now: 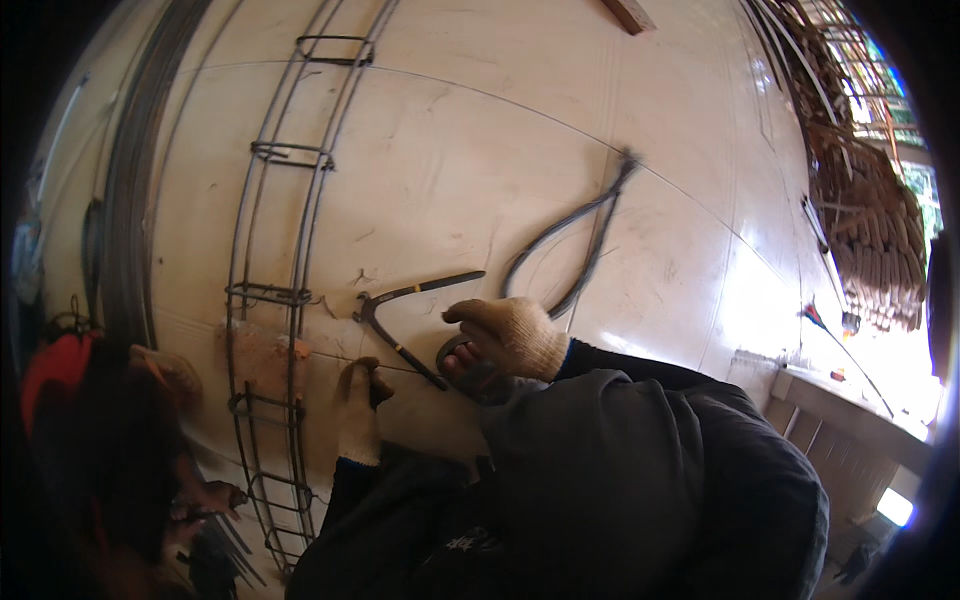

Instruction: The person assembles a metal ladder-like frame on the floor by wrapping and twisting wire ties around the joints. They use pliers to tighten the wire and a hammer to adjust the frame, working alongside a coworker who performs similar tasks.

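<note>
A pair of pincers (402, 290) with dark, yellow-banded handles lies spread on the tiled floor between my hands. My left hand (357, 405), in a cream knit glove with dark fingertips, is closed beside the rebar cage (298, 300); anything in its fingers is too small to make out. My right hand (520, 338), gloved alike, is curled near the end of one pincer handle. Bare-looking fingertips show under it, and what they hold is unclear. Beyond it lies a looped bundle of thin tie wire (540, 240), gathered at its far end.
The long cage of bars and square ties rests over a reddish block (262, 360). Long dark bars (140, 150) lie farther left. Another person (100, 440) crouches at lower left. A wooden piece (628, 14) lies at the far edge; a wooden bench (850, 415) stands right.
</note>
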Tool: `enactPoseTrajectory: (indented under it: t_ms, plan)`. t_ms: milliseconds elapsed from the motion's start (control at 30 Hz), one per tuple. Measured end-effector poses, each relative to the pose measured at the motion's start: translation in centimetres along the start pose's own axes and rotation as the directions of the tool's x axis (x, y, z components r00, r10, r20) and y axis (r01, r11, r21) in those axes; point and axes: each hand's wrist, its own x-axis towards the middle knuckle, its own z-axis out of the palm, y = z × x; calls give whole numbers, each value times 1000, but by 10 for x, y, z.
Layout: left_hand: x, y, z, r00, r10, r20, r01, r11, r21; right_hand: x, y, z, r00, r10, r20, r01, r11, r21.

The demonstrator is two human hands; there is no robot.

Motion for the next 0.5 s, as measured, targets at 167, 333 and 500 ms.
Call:
enactPoseTrajectory:
  t_ms: [167, 333, 500]
  plan:
    - [2, 3, -1, 998, 35, 60, -34, 999, -7, 45, -33, -15, 951, 251, -180, -129, 851, 509]
    - [0, -2, 10, 963, 129, 237, -94, 984, -152, 36, -48, 7, 925, -368, 98, 338, 912, 231]
    - [6, -13, 28, 923, 127, 362, 14, 931, -364, 22, -76, 23, 860, -341, 381, 282, 938, 202]
